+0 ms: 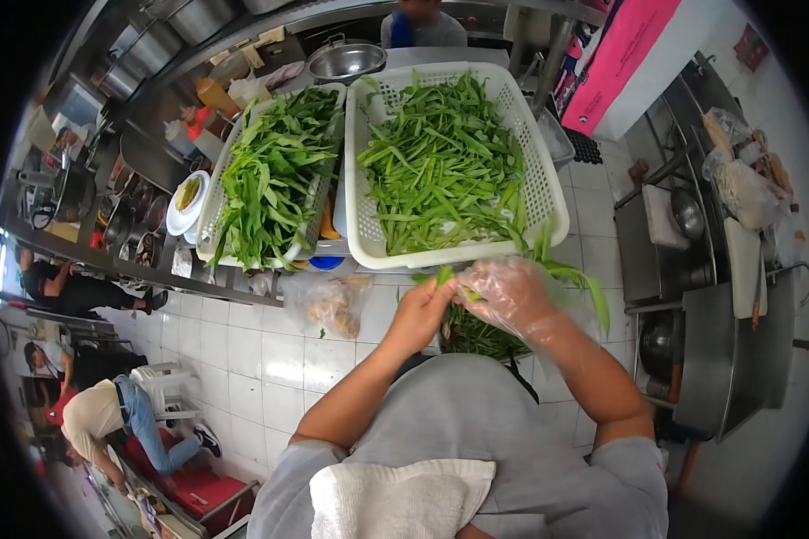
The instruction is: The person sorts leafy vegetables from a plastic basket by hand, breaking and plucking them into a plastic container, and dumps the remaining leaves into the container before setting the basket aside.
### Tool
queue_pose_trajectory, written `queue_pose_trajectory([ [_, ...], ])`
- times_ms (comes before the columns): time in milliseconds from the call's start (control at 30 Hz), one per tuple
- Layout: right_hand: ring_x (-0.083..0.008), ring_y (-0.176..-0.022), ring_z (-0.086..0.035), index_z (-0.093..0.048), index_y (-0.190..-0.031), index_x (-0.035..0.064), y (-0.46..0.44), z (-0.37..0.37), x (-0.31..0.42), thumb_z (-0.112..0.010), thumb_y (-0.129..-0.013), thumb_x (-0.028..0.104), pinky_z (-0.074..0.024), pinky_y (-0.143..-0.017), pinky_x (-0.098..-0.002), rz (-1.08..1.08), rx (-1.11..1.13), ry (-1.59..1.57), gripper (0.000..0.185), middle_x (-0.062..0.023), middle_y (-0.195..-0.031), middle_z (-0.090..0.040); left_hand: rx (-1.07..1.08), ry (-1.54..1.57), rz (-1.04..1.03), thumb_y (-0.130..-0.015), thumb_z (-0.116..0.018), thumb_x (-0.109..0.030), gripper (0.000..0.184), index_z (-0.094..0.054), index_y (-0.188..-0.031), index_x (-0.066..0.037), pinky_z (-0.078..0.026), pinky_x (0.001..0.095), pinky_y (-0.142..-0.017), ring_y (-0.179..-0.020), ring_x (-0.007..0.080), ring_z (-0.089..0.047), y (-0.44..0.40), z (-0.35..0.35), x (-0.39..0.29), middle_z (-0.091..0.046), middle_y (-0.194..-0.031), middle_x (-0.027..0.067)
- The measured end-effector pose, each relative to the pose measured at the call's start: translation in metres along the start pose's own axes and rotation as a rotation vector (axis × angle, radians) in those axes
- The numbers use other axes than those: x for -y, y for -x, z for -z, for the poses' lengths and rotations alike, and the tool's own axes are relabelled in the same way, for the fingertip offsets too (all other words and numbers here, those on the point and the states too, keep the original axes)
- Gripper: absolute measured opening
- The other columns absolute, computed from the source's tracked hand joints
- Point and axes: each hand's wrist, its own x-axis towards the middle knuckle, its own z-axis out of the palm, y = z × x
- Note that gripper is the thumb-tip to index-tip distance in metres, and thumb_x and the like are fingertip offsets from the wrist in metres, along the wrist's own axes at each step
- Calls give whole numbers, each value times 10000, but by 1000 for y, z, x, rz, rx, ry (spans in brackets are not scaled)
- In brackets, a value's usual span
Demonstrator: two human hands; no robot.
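In front of my body, my left hand (422, 310), which is bare, pinches the end of a leafy green stem (593, 292). My right hand (511, 295) wears a clear plastic glove and is closed around the same greens, whose long leaves stick out past it to the right. Just beyond both hands stands a white perforated basket (548, 202) with loose, short-picked greens (449, 162) in it. To its left, a narrower white basket (208, 229) is heaped with longer leafy greens (274, 180). Below my hands a dark bundle of stems (481, 334) is partly hidden.
A metal bowl (346, 61) sits behind the baskets. On the left are a white plate (189, 202) and shelves with pans. A plastic bag (328, 301) hangs or lies below the counter. A metal sink (737, 350) stands right. Other people (99, 418) are at left and far behind.
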Motion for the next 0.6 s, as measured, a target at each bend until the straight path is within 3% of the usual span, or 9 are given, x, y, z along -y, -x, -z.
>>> queue_pose_trajectory([
  [67, -285, -793, -634, -666, -924, 113, 13, 2, -2, -698, -764, 257, -505, -670, -382, -101, 35, -67, 218, -111, -890, -659, 35, -48, -29, -999, -465, -280, 256, -576, -905, -70, -294, 203, -506, -581, 29, -351, -5, -16, 1, -424, -659, -78],
  [200, -207, -690, -589, -675, -963, 76, 53, 13, -39, -662, -832, 298, -477, -605, -334, -1055, -288, -522, 258, -50, -813, -627, 137, -254, -186, -977, -503, -242, 243, -575, -972, -10, -429, 309, -664, -721, 153, -509, -12, -42, 3, -546, -783, 29],
  [267, -159, -807, -565, -668, -999, 57, 71, 53, -45, -586, -879, 237, -467, -738, -323, -1473, -467, -609, 231, -34, -863, -603, 284, -589, -273, -938, -556, -232, 260, -558, -1039, 7, -456, 392, -725, -825, 270, -573, -16, -51, 13, -594, -949, 116],
  [300, -164, -856, -556, -662, -1000, 48, 91, 64, -53, -589, -887, 240, -454, -766, -320, -1417, -508, -653, 234, -41, -913, -594, 346, -639, -166, -890, -609, -252, 377, -528, -1161, -4, -468, 429, -804, -996, 352, -571, -14, -53, 13, -561, -1145, 172],
  [367, -169, -906, -546, -656, -1000, 39, 127, 82, -67, -592, -895, 243, -442, -795, -316, -1353, -558, -702, 238, -48, -964, -584, 365, -799, -166, -877, -623, -273, 447, -497, -1221, -15, -472, 428, -831, -1050, 347, -560, -11, -58, 22, -542, -1193, 173],
  [433, -140, -980, -529, -642, -1062, 61, 154, 91, -71, -554, -937, 228, -407, -867, -296, -962, -392, -309, 227, -58, -919, -589, 436, -964, -181, -846, -652, -321, 555, -490, -1291, -32, -474, 432, -893, -1146, 337, -536, -16, -58, 15, -517, -1276, 182],
  [500, -139, -958, -534, -625, -1056, 54, 160, 91, -65, -536, -948, 227, -408, -869, -291, -916, -444, -256, 223, -51, -896, -582, 460, -815, -266, -852, -654, -278, 464, -551, -1226, -24, -501, 429, -836, -1029, 334, -609, -42, -42, -9, -612, -1143, 171],
  [567, -139, -936, -539, -609, -1050, 46, 161, 88, -61, -518, -959, 225, -408, -871, -286, -870, -495, -205, 220, -43, -872, -575, 243, -643, -175, -857, -651, -210, 349, -605, -1148, -22, -527, 393, -762, -876, 335, -655, -77, -15, -41, -672, -967, 161],
  [600, -133, -887, -541, -597, -1024, 37, 162, 84, -59, -506, -966, 223, -422, -843, -285, -892, -531, -406, 215, -35, -846, -565, 28, -688, -490, -868, -603, -199, 199, -669, -969, -41, -515, 406, -761, -846, 353, -648, -96, 2, -51, -661, -900, 203],
])
